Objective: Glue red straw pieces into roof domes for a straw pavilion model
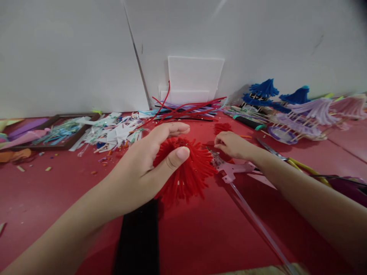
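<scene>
My left hand (156, 164) curves over a round, bushy cluster of red pipe cleaners (186, 179), with thumb and fingers apart. Whether it touches the cluster I cannot tell. To the right, my right hand (229, 145) has its fingers curled together low over the table; what is in them, if anything, is hidden. Just behind it lies a small pile of short red pipe cleaner pieces (222, 128). A pink glue gun (233, 170) lies between the cluster and my right forearm, a long clear glue stick (258, 221) running from it towards me.
Long pipe cleaners (186, 110) and white boards (195, 76) are by the wall. White scraps (114, 130) and a brown frame (69, 143) lie left. Blue (263, 89) and lilac (315, 109) roof-like pieces, scissors (275, 152) and a black-handled tool (248, 122) lie right. A black strip (139, 240) is in front.
</scene>
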Motion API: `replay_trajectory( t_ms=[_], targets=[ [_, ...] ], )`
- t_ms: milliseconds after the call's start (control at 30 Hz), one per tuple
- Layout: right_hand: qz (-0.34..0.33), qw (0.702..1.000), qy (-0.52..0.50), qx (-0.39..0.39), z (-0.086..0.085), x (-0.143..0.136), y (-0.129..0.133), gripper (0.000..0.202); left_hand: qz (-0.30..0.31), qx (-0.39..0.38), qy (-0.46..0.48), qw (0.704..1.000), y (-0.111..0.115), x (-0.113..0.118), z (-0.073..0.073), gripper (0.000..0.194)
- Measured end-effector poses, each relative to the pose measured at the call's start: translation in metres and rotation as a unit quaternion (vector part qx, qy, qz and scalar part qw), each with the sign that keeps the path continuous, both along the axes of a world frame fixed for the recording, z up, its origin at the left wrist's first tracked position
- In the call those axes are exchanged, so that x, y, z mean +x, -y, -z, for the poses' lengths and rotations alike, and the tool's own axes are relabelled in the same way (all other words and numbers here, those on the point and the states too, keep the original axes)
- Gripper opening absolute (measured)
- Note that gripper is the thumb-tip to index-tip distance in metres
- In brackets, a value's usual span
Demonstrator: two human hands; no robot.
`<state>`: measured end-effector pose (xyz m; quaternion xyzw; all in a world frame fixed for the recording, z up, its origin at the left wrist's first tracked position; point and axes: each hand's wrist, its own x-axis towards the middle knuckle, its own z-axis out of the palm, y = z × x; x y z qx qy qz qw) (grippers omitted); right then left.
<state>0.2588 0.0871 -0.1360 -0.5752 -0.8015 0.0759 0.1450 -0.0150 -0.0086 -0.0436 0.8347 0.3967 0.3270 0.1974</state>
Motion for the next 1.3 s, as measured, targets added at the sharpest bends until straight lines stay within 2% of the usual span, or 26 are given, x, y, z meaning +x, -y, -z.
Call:
replay_trajectory(
  t_ms=[133,200,233,300,400,467,533,700,767,900,1100,1233,1300],
  targets=[
    [0.009,0.991,-0.097,0.088,-0.025,-0.009,0.023,0.008,-0.007,0.06,0.056,0.997,0.0,0.001,0.0,0.035],
    [-0.065,0.952,-0.238,0.181,-0.044,-0.02,0.044,0.004,0.009,0.1,0.075,0.992,0.0,0.004,0.0,0.035],
    [-0.107,0.933,-0.275,0.208,-0.054,-0.027,0.056,0.004,0.016,0.12,0.078,0.99,0.0,0.005,0.0,0.033],
    [-0.16,0.916,-0.296,0.218,-0.072,-0.039,0.077,0.007,0.016,0.157,0.075,0.985,0.001,0.007,0.0,0.024],
    [-0.193,0.909,-0.299,0.216,-0.089,-0.053,0.097,0.009,-0.008,0.199,0.075,0.977,0.003,0.008,-0.001,0.009],
    [-0.196,0.897,-0.342,0.201,-0.092,-0.059,0.102,0.007,-0.025,0.208,0.09,0.974,0.004,0.007,-0.002,0.009],
    [-0.204,0.877,-0.396,0.18,-0.092,-0.063,0.104,0.015,-0.029,0.206,0.106,0.972,0.005,0.007,-0.004,0.009],
    [-0.248,0.849,-0.431,0.177,-0.088,-0.069,0.104,0.016,0.03,0.18,0.125,0.975,0.007,0.007,-0.005,0.008],
    [-0.265,0.843,-0.431,0.186,-0.088,-0.07,0.105,0.013,0.031,0.174,0.123,0.977,0.007,0.007,-0.005,0.006],
    [-0.294,0.853,-0.392,0.181,-0.093,-0.067,0.108,0.01,0.025,0.19,0.094,0.977,0.005,0.004,-0.008,0.007],
    [-0.387,0.85,-0.334,0.126,-0.1,-0.054,0.104,0.009,0.127,0.228,0.005,0.965,0.003,-0.001,-0.019,0.016],
    [-0.429,0.85,-0.292,0.083,-0.108,-0.041,0.1,0.007,0.142,0.2,-0.021,0.969,0.004,-0.003,-0.02,0.017],
    [-0.447,0.853,-0.265,0.05,-0.111,-0.035,0.099,0.009,0.13,0.181,-0.034,0.974,0.004,-0.003,-0.02,0.016]
  ],
)
